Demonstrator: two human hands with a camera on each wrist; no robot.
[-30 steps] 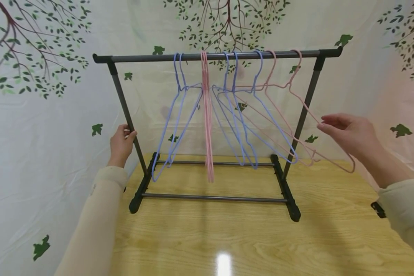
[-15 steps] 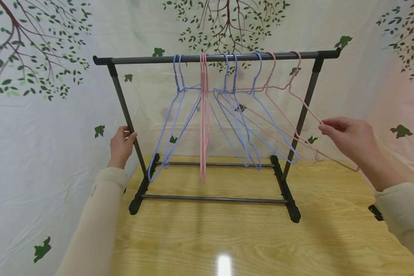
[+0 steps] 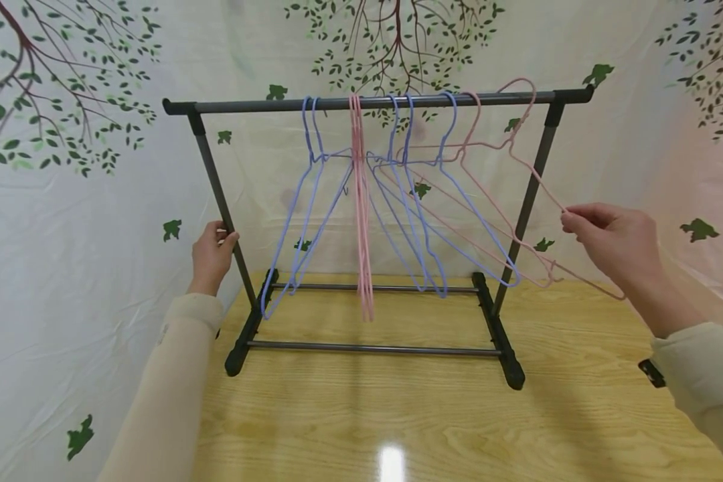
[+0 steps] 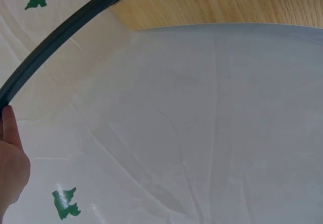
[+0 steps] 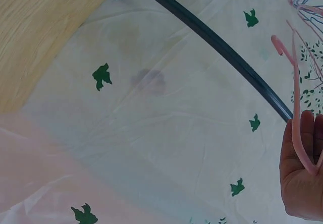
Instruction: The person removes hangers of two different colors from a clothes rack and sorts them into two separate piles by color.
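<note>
A black clothes rack (image 3: 265, 106) carries several blue hangers (image 3: 450, 177) and several pink hangers (image 3: 361, 214) on its top bar. My left hand (image 3: 212, 253) holds the rack's left post (image 3: 216, 179), thumb in front. At the right end, my right hand (image 3: 617, 242) pinches the sloping shoulder of the outermost pink hanger (image 3: 536, 175), whose hook stands raised above the bar. In the right wrist view this hanger's lower corner (image 5: 297, 103) crosses in front of the palm. The left wrist view catches only part of the left hand (image 4: 11, 158) at the post.
The rack stands on a wooden tabletop (image 3: 349, 408). Its black feet (image 3: 511, 358) are joined by two low crossbars (image 3: 367, 347). A leaf-printed cloth (image 3: 265, 201) hangs behind and at both sides. A second pink hanger (image 3: 485, 187) hangs just left of the held one.
My right fingers have closed on the outermost pink hanger and raised it, so its hook has risen above the bar. The middle pink hangers sway slightly. My left hand stays on the post.
</note>
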